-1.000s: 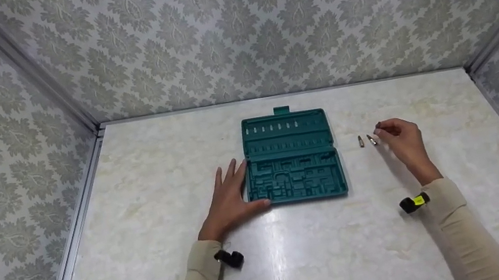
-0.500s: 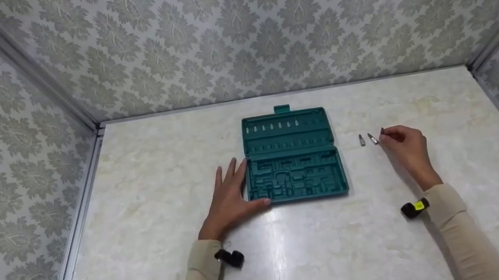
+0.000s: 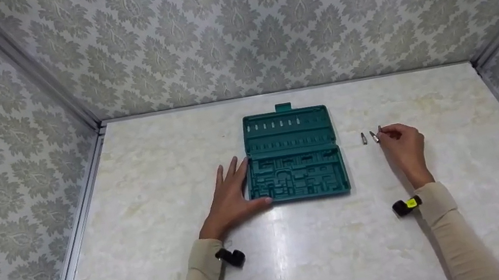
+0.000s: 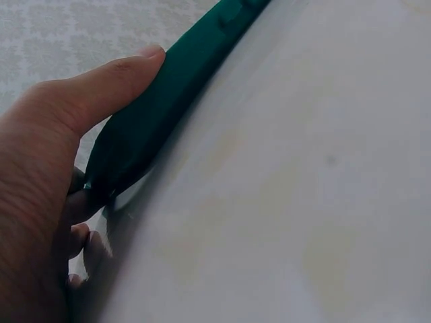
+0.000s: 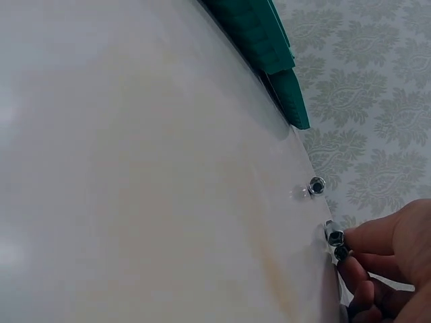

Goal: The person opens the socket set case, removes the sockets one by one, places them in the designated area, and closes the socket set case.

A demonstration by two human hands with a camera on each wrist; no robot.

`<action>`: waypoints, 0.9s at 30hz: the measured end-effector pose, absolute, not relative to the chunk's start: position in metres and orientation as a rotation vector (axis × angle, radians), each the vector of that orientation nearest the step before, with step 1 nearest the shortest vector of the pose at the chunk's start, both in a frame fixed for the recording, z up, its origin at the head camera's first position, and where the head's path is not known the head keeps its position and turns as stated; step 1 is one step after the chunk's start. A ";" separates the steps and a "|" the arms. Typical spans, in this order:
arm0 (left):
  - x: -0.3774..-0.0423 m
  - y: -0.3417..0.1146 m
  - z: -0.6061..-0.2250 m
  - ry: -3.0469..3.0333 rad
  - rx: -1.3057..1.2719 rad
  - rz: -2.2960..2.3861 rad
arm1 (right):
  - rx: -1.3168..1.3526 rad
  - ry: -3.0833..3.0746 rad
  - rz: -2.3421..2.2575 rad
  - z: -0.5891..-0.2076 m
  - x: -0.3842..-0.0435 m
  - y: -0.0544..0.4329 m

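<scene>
a dark green hinged plastic case (image 3: 291,152) lies open on the pale marbled tabletop (image 3: 330,249), its clasp end near the far edge and its hinge parallel to that edge. a row of small pale pieces (image 3: 273,125) sits in its far half; the near half shows moulded recesses. the left hand (image 3: 232,202) is spread, fingers straight along the case's left side, thumb on its near left corner. to the right of the case, well in from the tabletop's right edge, two small silver metal socket bits (image 3: 364,139) lie side by side, slightly apart. the right hand (image 3: 403,146), fingers curled, pinches a third slim metal bit (image 3: 380,129) just beside the nearer one; whether those two touch cannot be told. beige sleeves (image 3: 457,226) cover both forearms.
</scene>
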State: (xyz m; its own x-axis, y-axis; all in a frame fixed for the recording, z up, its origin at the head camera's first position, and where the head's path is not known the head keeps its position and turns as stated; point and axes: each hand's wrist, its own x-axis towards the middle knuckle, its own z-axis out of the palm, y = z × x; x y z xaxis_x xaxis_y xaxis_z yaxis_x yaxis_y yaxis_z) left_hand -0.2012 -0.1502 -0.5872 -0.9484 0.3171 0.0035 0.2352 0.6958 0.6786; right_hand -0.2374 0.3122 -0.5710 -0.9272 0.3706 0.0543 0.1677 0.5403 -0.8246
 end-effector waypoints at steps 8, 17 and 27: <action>-0.203 -0.149 -0.586 2.788 0.454 1.103 | -0.475 -2.549 1.330 -0.573 -0.238 0.307; -0.202 -0.147 -0.586 2.786 0.437 1.090 | -0.523 -2.493 1.372 -0.575 -0.230 0.307; -0.200 -0.148 -0.586 2.778 0.412 1.115 | -0.467 -2.434 1.249 -0.589 -0.227 0.303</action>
State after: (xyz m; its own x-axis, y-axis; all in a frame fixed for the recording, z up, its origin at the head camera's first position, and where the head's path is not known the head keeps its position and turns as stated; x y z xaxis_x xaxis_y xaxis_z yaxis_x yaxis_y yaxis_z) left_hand -0.2003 -0.1483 -0.5857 -0.9557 0.2942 -0.0097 0.2059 0.6917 0.6922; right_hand -0.2268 0.3026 -0.5889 -0.8790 0.4464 0.1674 0.1243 0.5536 -0.8234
